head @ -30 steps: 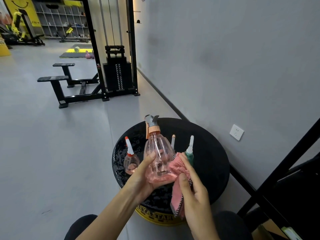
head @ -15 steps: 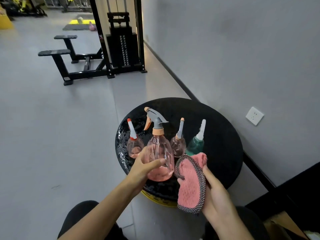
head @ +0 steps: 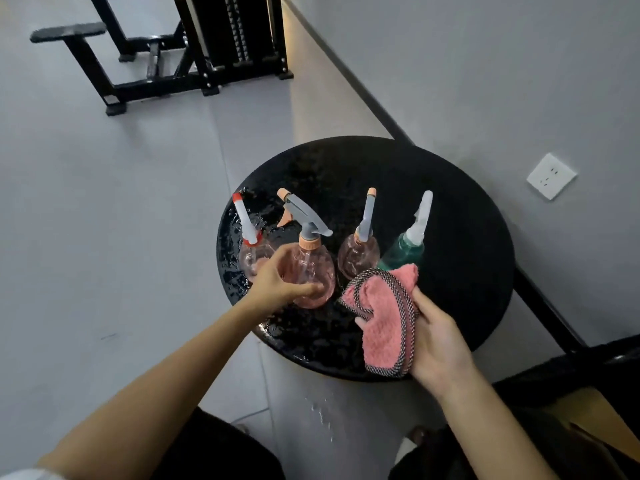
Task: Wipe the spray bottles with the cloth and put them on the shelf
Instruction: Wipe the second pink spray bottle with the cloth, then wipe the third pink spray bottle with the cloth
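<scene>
**Left hand on trigger bottle, cloth in right hand**

- left hand (head: 277,278): fingers and thumb curled round the lower body of the pink trigger spray bottle (head: 315,271), gripping it from its left side
- the bottle is upright, trigger head pointing up-left; can't tell if its base sits on the round black table (head: 467,237) or is just off it
- right hand (head: 436,344): grasping the pink cloth (head: 384,323), which has a black-and-white stitched edge; the cloth is bunched and draped over the fingers, which are mostly hidden behind it
- the cloth is just right of the trigger bottle and apart from it
- the cloth's top corner overlaps the base of the green bottle (head: 403,252) in view; can't tell if they touch
- in a row on the table with the trigger bottle: small pink bottle with red-tipped white nozzle (head: 247,244) at far left, partly behind the left hand, then the trigger bottle, the small pink bottle with grey nozzle (head: 358,256), and the green bottle with its white nozzle
- the table's left part looks wet, with shiny droplets
- splashes (head: 322,410) on the floor below the table's near edge
- wall socket (head: 551,176) right of the table, black gym machine (head: 239,39) at top
</scene>
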